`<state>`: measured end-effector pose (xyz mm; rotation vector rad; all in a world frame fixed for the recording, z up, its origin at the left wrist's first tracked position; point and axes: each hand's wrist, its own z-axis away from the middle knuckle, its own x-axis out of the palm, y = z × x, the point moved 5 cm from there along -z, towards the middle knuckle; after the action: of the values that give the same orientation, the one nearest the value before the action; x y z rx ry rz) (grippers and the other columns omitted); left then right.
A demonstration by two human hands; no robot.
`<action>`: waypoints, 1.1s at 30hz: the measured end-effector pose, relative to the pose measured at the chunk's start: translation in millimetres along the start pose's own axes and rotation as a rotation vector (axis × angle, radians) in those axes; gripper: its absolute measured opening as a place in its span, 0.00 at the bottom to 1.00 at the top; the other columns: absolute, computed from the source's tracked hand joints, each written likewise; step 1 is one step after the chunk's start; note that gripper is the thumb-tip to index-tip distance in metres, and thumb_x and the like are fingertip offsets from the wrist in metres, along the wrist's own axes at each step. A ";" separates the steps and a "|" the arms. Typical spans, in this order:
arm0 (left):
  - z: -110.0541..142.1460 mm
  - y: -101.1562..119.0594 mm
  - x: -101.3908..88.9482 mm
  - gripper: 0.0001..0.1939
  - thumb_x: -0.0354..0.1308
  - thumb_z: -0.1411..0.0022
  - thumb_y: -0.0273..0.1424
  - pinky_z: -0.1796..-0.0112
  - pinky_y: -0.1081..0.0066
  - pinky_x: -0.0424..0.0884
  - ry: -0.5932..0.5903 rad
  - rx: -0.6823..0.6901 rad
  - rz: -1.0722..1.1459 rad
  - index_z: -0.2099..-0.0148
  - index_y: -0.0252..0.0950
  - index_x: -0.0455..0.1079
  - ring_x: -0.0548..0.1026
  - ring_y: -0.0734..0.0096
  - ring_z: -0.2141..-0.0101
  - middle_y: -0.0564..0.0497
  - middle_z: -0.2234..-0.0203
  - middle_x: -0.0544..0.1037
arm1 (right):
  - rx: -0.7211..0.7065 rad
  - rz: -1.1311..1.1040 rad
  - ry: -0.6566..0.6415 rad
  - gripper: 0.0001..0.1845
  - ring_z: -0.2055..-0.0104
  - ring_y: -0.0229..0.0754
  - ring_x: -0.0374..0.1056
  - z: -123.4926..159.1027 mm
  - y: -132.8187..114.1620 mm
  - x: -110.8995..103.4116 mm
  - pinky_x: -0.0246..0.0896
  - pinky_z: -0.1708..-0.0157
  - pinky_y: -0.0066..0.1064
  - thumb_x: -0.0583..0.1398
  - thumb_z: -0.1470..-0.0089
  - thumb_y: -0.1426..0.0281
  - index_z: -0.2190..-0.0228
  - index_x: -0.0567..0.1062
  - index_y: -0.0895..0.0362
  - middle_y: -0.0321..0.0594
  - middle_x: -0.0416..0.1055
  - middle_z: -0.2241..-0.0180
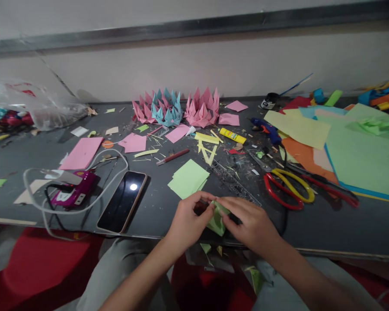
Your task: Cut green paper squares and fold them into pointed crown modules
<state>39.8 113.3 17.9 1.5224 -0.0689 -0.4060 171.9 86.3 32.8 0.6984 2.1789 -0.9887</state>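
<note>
Overall, the worktop (pixel 155 222) is a dark grey, flat surface, scuffed and strewn with paper scraps and thin slivers, its rear edge meeting a pale wall (pixel 116 71) crossed by a dark horizontal rail (pixel 194 31). Below the front edge, red surfaces (pixel 52 263) are visible on either side of the person's grey-clad legs. The workpiece, a piece of green paper (pixel 218 225), is located at the front edge, between the left hand (pixel 191 218) and the right hand (pixel 254 220). It is matt, thin and creased, with a pointed lower end. The fingers of both hands are pinched on its upper part, with the fingertips of the two hands close together. Directly behind the left hand lies a stack of flat green squares (pixel 189 178), edges slightly misaligned. At the rear, folded-paper rings with upright spikes stand side by side: a blue ring (pixel 167 110) between pink units, including a right-hand pink ring (pixel 202 108). To the right are a yellow cylindrical glue stick (pixel 232 135), a blue glue gun (pixel 268 129), scissors with looped red and yellow handles (pixel 283 203), and overlapping coloured sheets (pixel 366 149). To the left are a glossy black phone (pixel 121 203), a purple plastic power block (pixel 81 188) and a looped white cable (pixel 126 162).
</note>
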 end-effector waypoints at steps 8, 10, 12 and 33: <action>-0.8 -2.9 -1.9 0.05 0.53 0.43 0.28 0.73 0.75 0.64 -0.093 0.055 -0.411 0.68 0.36 0.70 0.70 0.73 0.75 0.54 0.77 0.73 | 0.271 -0.226 -0.196 0.08 0.66 0.39 0.73 -1.9 20.5 6.0 0.67 0.67 0.27 0.55 0.46 0.72 0.66 0.74 0.54 0.36 0.76 0.68; -1.1 0.3 -0.7 0.04 0.54 0.43 0.27 0.69 0.72 0.66 -0.104 0.143 -0.567 0.68 0.37 0.70 0.71 0.70 0.70 0.52 0.74 0.74 | 0.277 -0.225 -0.252 0.07 0.68 0.38 0.72 -2.2 21.4 8.9 0.66 0.68 0.27 0.55 0.47 0.72 0.67 0.74 0.53 0.35 0.76 0.70; -1.7 1.9 2.5 0.03 0.55 0.44 0.26 0.64 0.69 0.66 -0.124 0.216 -0.672 0.68 0.36 0.71 0.71 0.68 0.67 0.51 0.72 0.74 | 0.253 -0.210 -0.290 0.07 0.69 0.38 0.71 -3.0 21.2 11.4 0.65 0.69 0.27 0.55 0.47 0.73 0.69 0.74 0.53 0.34 0.75 0.72; -10.4 -5.8 12.9 0.05 0.53 0.40 0.26 0.65 0.67 0.64 -0.264 0.353 -0.793 0.63 0.37 0.70 0.71 0.68 0.66 0.51 0.69 0.74 | -0.080 -0.080 -0.404 0.16 0.64 0.39 0.70 5.0 32.3 4.7 0.67 0.64 0.31 0.47 0.39 0.73 0.63 0.74 0.56 0.41 0.72 0.66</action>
<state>53.7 119.3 9.0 1.7960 0.2812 -1.2801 192.4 101.9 12.2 0.3400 1.8885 -0.9801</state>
